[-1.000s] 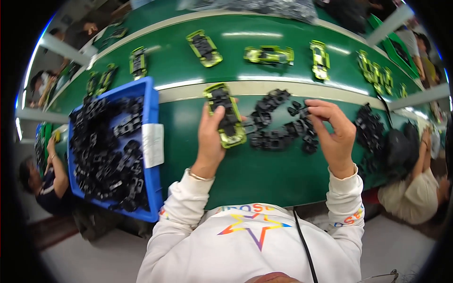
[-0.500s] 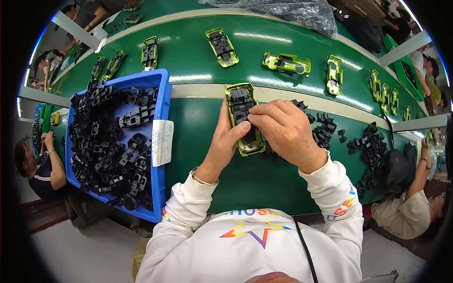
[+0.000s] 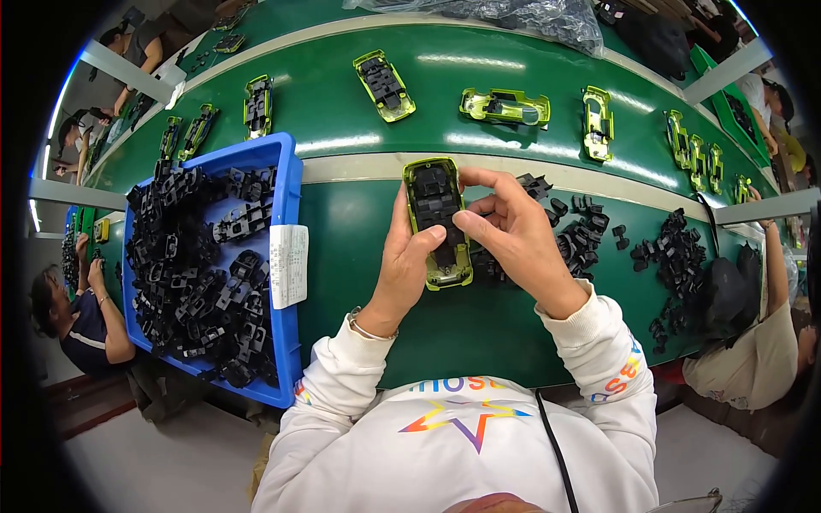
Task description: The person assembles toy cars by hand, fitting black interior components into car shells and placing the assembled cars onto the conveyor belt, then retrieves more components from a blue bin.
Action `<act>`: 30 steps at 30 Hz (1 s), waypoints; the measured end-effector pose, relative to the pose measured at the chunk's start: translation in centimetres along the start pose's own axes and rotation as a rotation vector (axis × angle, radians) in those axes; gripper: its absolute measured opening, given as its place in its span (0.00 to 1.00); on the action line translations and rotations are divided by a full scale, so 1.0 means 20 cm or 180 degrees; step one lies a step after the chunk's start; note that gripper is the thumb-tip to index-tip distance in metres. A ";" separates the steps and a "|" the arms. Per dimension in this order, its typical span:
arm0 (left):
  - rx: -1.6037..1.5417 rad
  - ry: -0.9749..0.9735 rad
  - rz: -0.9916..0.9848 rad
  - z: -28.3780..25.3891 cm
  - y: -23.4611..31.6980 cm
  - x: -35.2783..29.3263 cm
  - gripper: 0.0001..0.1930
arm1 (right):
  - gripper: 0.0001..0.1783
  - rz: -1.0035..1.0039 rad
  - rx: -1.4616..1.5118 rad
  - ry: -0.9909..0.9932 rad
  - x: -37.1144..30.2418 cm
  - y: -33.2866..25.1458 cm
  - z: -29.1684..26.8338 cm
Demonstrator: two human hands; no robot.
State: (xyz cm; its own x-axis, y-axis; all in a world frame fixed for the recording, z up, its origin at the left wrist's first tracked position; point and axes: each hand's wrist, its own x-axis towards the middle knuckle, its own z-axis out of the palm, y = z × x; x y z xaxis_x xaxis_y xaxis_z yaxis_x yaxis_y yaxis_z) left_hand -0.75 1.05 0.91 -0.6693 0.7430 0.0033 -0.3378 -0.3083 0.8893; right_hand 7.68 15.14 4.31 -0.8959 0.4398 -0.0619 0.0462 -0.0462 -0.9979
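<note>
A lime-green toy car body [image 3: 451, 278] is held upside down in front of me, its open underside facing up and a black plastic insert [image 3: 436, 201] inside it. My left hand [image 3: 404, 256] grips the body along its left side, thumb pressed on the black insert. On the right side, my right hand [image 3: 522, 235] holds the body too. Its index finger reaches the upper right edge and its thumb touches the insert's right side. The lower part of the shell shows bare green plastic. Fingers under the body are hidden.
A blue bin [image 3: 295, 188] full of black plastic parts [image 3: 201, 274] stands at left. Loose black parts [image 3: 581, 235] lie right of my hand, with another heap [image 3: 676, 252] farther right. Several green car bodies [image 3: 505, 109] rest on the far green surface. Other people sit at both sides.
My right hand has shifted: its fingertips, earlier pressing together on the black insert, now spread, with the index finger at the body's upper edge. The view has swung slightly.
</note>
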 end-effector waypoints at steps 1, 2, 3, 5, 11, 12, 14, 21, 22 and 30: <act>0.0075 0.0042 -0.0007 0.00 -0.01 -0.01 0.33 | 0.20 -0.0006 -0.0005 0.0004 0.00 0.01 0.00; 0.0149 0.0086 -0.0013 0.00 -0.02 -0.01 0.33 | 0.20 -0.0038 -0.0100 -0.0007 0.01 0.02 0.00; 0.0146 0.0079 -0.0004 0.00 -0.03 -0.01 0.33 | 0.20 -0.0071 -0.0197 -0.0019 0.02 0.02 0.00; 0.0321 0.0101 0.0016 -0.01 -0.04 0.00 0.32 | 0.22 0.0071 -0.0244 -0.0100 0.04 0.01 0.00; -0.0157 0.0752 0.0143 0.00 -0.06 0.04 0.27 | 0.26 -0.0168 -0.0941 -0.0228 0.06 0.00 0.01; -0.0149 0.0758 0.0192 0.00 -0.06 0.05 0.27 | 0.27 -0.0363 -0.1416 -0.0215 0.05 0.01 0.01; -0.0249 0.0927 0.0319 -0.01 -0.05 0.09 0.26 | 0.27 -0.0390 -0.1344 -0.0354 0.06 0.01 0.02; 0.0198 0.0884 0.0769 -0.08 -0.05 0.22 0.29 | 0.20 0.0794 0.0336 -0.0566 0.38 -0.04 0.02; 0.0319 0.1080 0.0835 -0.07 -0.06 0.22 0.31 | 0.17 0.0851 0.0438 -0.0428 0.47 0.00 0.00; 0.0568 0.0847 0.0320 -0.13 -0.08 0.19 0.28 | 0.17 0.0389 -0.0580 0.0444 1.13 0.17 -0.05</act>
State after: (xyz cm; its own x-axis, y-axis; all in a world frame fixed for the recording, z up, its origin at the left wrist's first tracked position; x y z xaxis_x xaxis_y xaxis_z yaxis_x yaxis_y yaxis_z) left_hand -4.44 2.79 -1.59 -0.8506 0.5258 -0.0035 -0.1559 -0.2459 0.9567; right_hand -11.96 25.92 -0.44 -0.8098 0.5609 -0.1719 0.2405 0.0501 -0.9693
